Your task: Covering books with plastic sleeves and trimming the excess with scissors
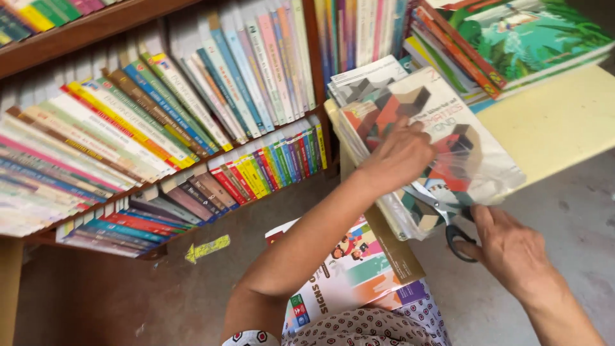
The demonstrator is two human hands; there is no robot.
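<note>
My left hand (398,156) presses down on a book (410,109) with a cube-pattern cover, wrapped in clear plastic (487,170), lying on a stack at the corner of a pale yellow table (551,122). My right hand (509,247) grips black-handled scissors (442,211), whose blades point left under my left hand at the plastic's lower edge. A colourful book (349,272) rests on my lap beneath my left forearm.
A wooden bookshelf (160,128) packed with slanted books fills the left. More books stand upright behind the stack, and a pile with a green cover (532,35) lies at top right on the table. Grey concrete floor (570,205) lies below.
</note>
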